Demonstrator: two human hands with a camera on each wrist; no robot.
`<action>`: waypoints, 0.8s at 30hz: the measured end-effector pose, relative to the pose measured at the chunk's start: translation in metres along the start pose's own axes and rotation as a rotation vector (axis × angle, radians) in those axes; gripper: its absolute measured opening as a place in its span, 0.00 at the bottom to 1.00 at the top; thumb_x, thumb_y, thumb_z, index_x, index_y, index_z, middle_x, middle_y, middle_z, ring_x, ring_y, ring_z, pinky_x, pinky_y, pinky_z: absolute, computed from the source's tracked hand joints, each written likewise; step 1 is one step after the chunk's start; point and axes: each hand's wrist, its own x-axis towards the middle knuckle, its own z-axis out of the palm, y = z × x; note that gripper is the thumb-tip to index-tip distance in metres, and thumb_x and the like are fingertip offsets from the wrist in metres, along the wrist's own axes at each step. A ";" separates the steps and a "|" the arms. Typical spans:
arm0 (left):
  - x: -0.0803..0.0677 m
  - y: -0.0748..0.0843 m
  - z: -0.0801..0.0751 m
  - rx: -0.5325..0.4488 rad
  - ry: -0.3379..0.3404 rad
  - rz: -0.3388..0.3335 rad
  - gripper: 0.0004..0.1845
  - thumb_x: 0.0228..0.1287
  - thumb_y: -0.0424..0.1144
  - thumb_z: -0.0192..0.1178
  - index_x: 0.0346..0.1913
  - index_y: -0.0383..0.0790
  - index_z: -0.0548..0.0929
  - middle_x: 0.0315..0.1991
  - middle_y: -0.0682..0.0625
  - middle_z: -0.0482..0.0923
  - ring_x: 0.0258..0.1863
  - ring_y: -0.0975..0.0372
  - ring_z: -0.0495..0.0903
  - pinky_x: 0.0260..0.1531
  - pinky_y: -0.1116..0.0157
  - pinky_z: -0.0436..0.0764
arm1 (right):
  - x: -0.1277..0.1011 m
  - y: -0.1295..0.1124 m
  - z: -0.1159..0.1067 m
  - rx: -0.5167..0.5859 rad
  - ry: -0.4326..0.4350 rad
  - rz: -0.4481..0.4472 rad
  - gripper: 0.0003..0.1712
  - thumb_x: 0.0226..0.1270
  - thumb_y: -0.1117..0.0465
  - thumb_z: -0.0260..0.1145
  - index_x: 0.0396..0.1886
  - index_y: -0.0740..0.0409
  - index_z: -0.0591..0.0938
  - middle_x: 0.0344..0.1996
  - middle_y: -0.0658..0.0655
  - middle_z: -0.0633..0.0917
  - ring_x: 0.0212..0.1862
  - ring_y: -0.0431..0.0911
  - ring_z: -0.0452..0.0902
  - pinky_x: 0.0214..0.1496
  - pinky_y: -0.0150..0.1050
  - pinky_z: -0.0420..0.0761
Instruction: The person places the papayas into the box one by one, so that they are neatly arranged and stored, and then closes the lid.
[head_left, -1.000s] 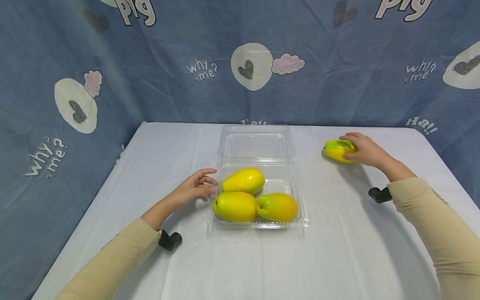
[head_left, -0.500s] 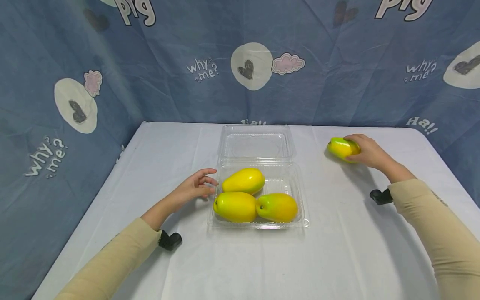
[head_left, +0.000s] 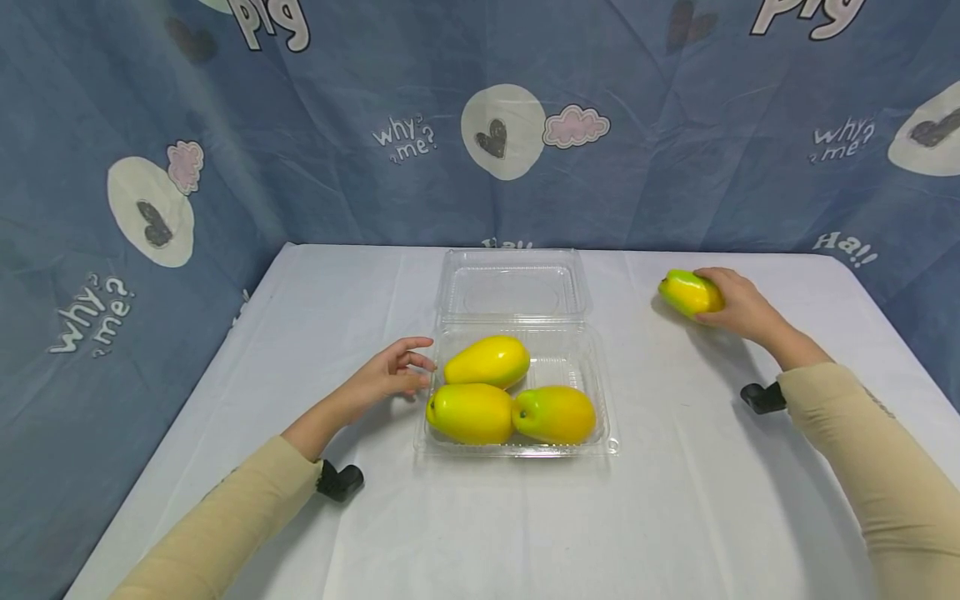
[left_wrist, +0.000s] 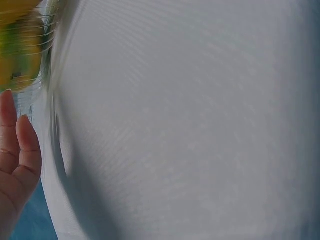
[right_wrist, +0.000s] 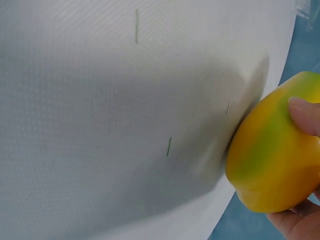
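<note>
A clear plastic clamshell box lies open in the middle of the white table, lid folded back. Three yellow mangoes lie in its tray. My left hand rests on the table against the tray's left wall, fingers loosely curled and holding nothing; in the left wrist view its fingers sit beside the tray. At the far right my right hand grips a fourth yellow-green mango, seen close in the right wrist view as the mango just above the cloth.
A white cloth covers the table. Blue printed fabric hangs behind and along both sides, close to the table's edges. Black wrist camera mounts sit at both sleeves.
My right hand has closed round the far-right mango and turned and lifted it slightly off the cloth. The left hand and the box have not moved.
</note>
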 end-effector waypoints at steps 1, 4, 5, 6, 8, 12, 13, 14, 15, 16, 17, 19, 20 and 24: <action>0.000 0.000 0.000 0.001 0.001 0.000 0.33 0.62 0.39 0.56 0.67 0.40 0.56 0.55 0.38 0.69 0.43 0.58 0.74 0.42 0.62 0.75 | 0.000 0.000 0.000 -0.001 0.002 0.004 0.38 0.51 0.70 0.66 0.61 0.76 0.60 0.59 0.78 0.61 0.60 0.70 0.54 0.61 0.64 0.53; 0.000 -0.001 0.000 0.004 0.003 -0.001 0.33 0.62 0.39 0.57 0.67 0.40 0.57 0.55 0.38 0.69 0.44 0.58 0.74 0.43 0.62 0.75 | -0.001 0.001 0.000 0.007 -0.001 0.028 0.39 0.51 0.70 0.66 0.62 0.75 0.59 0.60 0.77 0.60 0.61 0.70 0.53 0.62 0.64 0.52; 0.000 -0.001 -0.001 0.006 0.003 0.000 0.33 0.62 0.40 0.57 0.67 0.40 0.57 0.55 0.38 0.69 0.44 0.58 0.74 0.43 0.62 0.75 | -0.002 0.001 -0.001 0.014 -0.003 0.038 0.39 0.51 0.69 0.66 0.62 0.75 0.59 0.60 0.77 0.60 0.61 0.70 0.53 0.62 0.63 0.52; 0.000 -0.001 -0.001 0.006 0.002 0.001 0.33 0.62 0.40 0.57 0.67 0.40 0.57 0.55 0.38 0.69 0.44 0.57 0.74 0.43 0.62 0.75 | -0.002 0.002 0.000 0.022 0.000 0.047 0.39 0.51 0.69 0.65 0.62 0.75 0.59 0.60 0.77 0.60 0.61 0.69 0.53 0.62 0.63 0.52; 0.000 -0.001 -0.001 0.008 0.001 0.001 0.33 0.62 0.40 0.57 0.67 0.40 0.57 0.55 0.38 0.69 0.44 0.57 0.74 0.43 0.62 0.75 | -0.003 0.003 0.000 0.046 0.009 0.056 0.40 0.52 0.69 0.65 0.63 0.75 0.58 0.61 0.77 0.60 0.61 0.70 0.53 0.62 0.64 0.52; -0.001 -0.002 -0.001 0.007 -0.005 0.001 0.33 0.62 0.40 0.56 0.68 0.40 0.56 0.55 0.37 0.68 0.44 0.57 0.74 0.43 0.62 0.75 | -0.006 0.003 0.000 0.107 0.009 0.097 0.41 0.53 0.67 0.66 0.65 0.72 0.57 0.62 0.76 0.58 0.62 0.69 0.52 0.62 0.63 0.53; -0.001 -0.002 -0.001 0.006 -0.005 0.001 0.33 0.62 0.40 0.56 0.68 0.40 0.56 0.55 0.37 0.68 0.44 0.57 0.74 0.43 0.62 0.75 | -0.007 0.003 -0.001 0.117 0.007 0.103 0.42 0.54 0.67 0.66 0.65 0.71 0.57 0.63 0.76 0.58 0.62 0.68 0.52 0.62 0.63 0.53; -0.001 -0.001 -0.001 0.006 -0.005 0.001 0.33 0.62 0.40 0.56 0.68 0.40 0.56 0.55 0.37 0.68 0.44 0.57 0.74 0.43 0.62 0.75 | -0.008 0.002 -0.001 0.124 0.003 0.111 0.42 0.54 0.66 0.66 0.66 0.70 0.56 0.63 0.75 0.58 0.63 0.68 0.52 0.62 0.63 0.53; -0.001 -0.001 -0.001 0.006 -0.005 0.001 0.33 0.62 0.40 0.56 0.68 0.40 0.56 0.55 0.37 0.68 0.44 0.57 0.74 0.43 0.62 0.75 | -0.009 0.001 -0.002 0.131 0.002 0.117 0.42 0.54 0.65 0.66 0.66 0.69 0.56 0.64 0.75 0.57 0.63 0.67 0.52 0.62 0.63 0.53; -0.001 -0.001 -0.001 0.006 -0.005 0.002 0.33 0.62 0.40 0.56 0.68 0.40 0.56 0.55 0.37 0.68 0.44 0.57 0.74 0.43 0.62 0.75 | -0.010 0.001 -0.002 0.136 0.002 0.120 0.42 0.54 0.65 0.66 0.66 0.69 0.56 0.64 0.74 0.57 0.62 0.67 0.53 0.62 0.63 0.53; -0.002 -0.001 -0.001 0.006 -0.003 0.002 0.33 0.62 0.40 0.56 0.68 0.40 0.56 0.55 0.37 0.68 0.44 0.57 0.74 0.43 0.62 0.75 | -0.011 0.000 -0.003 0.142 0.004 0.124 0.43 0.55 0.64 0.66 0.67 0.68 0.56 0.64 0.74 0.57 0.62 0.67 0.53 0.61 0.62 0.54; -0.002 0.000 -0.001 0.005 -0.004 0.005 0.33 0.62 0.40 0.56 0.68 0.40 0.56 0.55 0.37 0.68 0.44 0.57 0.74 0.42 0.62 0.75 | -0.014 -0.001 -0.004 0.156 0.008 0.133 0.43 0.55 0.63 0.66 0.67 0.68 0.55 0.64 0.74 0.58 0.60 0.66 0.55 0.60 0.62 0.56; -0.002 0.000 -0.001 0.005 -0.004 0.006 0.33 0.62 0.40 0.56 0.68 0.40 0.56 0.55 0.37 0.68 0.44 0.57 0.74 0.42 0.62 0.75 | -0.015 -0.002 -0.005 0.164 0.011 0.137 0.43 0.56 0.63 0.66 0.68 0.67 0.55 0.64 0.73 0.58 0.59 0.65 0.56 0.59 0.61 0.57; -0.001 0.000 -0.001 0.005 -0.008 0.007 0.33 0.62 0.39 0.56 0.68 0.40 0.56 0.55 0.37 0.68 0.44 0.57 0.74 0.42 0.62 0.75 | -0.020 -0.007 -0.009 0.185 0.014 0.145 0.44 0.58 0.61 0.65 0.69 0.66 0.53 0.63 0.72 0.59 0.56 0.64 0.60 0.55 0.59 0.63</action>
